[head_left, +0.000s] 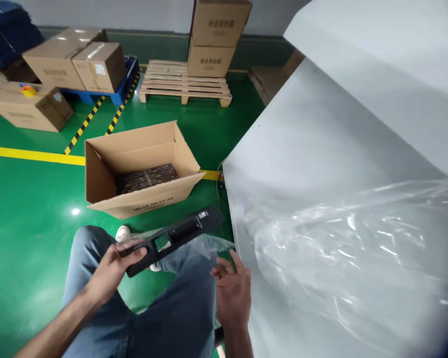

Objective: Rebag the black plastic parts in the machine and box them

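Note:
My left hand (114, 266) is closed round the near end of a long black plastic panel (179, 231) with cut-outs, held slanting over my knees in blue jeans. My right hand (233, 291) hovers with loosely curled fingers beside the edge of a grey table (302, 149), close to a clear plastic bag (205, 246) that lies under the panel's far end. It holds nothing that I can see. An open cardboard box (142, 169) on the green floor just beyond my knees holds several dark panels laid flat.
Crumpled clear plastic sheeting (358, 248) covers the table at right. Stacked cardboard boxes (214, 37) stand on a wooden pallet (184, 84) at the back; more boxes (74, 62) sit at back left on a blue pallet. Yellow floor lines cross the green floor.

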### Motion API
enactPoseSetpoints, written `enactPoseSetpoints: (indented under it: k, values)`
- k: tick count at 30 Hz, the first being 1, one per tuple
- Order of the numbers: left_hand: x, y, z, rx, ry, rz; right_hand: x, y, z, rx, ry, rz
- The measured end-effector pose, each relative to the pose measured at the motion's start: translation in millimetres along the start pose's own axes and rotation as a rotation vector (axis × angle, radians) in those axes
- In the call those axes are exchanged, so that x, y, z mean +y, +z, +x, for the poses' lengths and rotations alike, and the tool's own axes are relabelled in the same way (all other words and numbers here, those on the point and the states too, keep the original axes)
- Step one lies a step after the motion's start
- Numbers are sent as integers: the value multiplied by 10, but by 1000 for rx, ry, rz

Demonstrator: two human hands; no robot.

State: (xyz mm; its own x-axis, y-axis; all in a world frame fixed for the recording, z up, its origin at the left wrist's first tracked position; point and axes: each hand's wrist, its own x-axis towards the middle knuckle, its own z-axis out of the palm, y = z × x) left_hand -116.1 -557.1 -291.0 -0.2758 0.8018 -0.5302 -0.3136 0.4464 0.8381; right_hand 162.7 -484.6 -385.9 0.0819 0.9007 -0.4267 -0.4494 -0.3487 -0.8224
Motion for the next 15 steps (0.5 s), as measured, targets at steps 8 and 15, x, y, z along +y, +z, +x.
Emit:
enactPoseSetpoints:
  k: [8, 15]
  values:
    - [1537, -267, 657, 142, 303, -7, 343, 225, 168, -76, -104, -651]
    - [2100, -448, 1611, 192, 355, -83, 548, 44, 307, -65, -243, -819]
